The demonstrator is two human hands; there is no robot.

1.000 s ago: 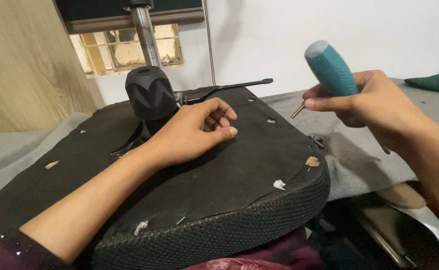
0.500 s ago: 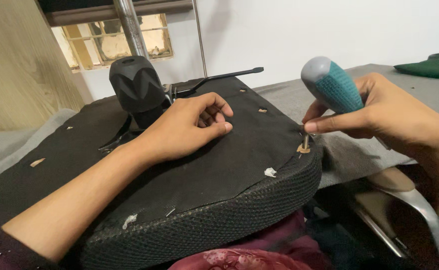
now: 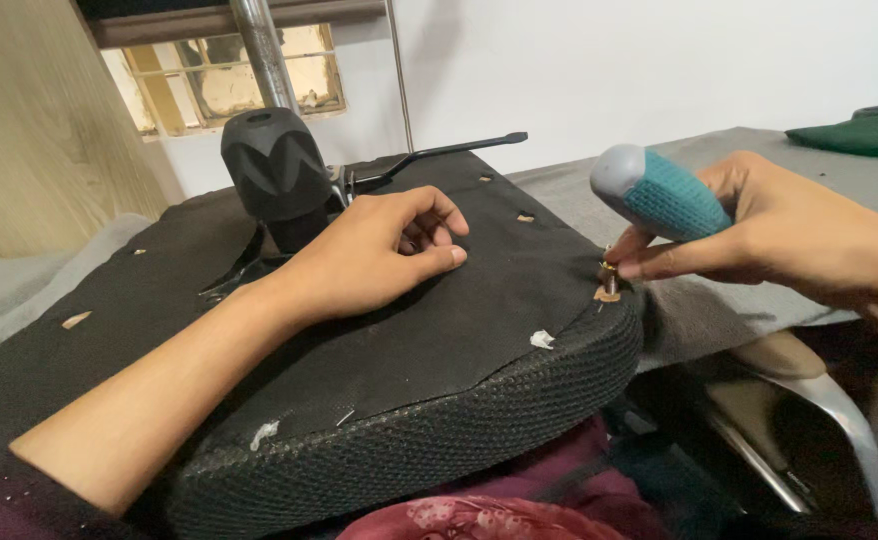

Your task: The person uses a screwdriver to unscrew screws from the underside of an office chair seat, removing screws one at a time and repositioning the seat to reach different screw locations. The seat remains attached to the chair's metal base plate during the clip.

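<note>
On the upturned black seat cushion (image 3: 439,340), two bare hands at work.
Left of the cushion's middle stands a black ribbed knob (image 3: 274,165); just beside it the left hand (image 3: 374,255) rests on the fabric, fingers loosely curled. At the cushion's right edge the right hand (image 3: 759,225) grips a teal-handled screwdriver (image 3: 659,195), fingertips pinching its tip against a small screw (image 3: 608,270).

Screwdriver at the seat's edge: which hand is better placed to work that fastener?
Right. The right hand holds the screwdriver, its tip at the fastener on the seat edge. The left hand rests flat mid-seat, away from it, probably steadying.
</note>
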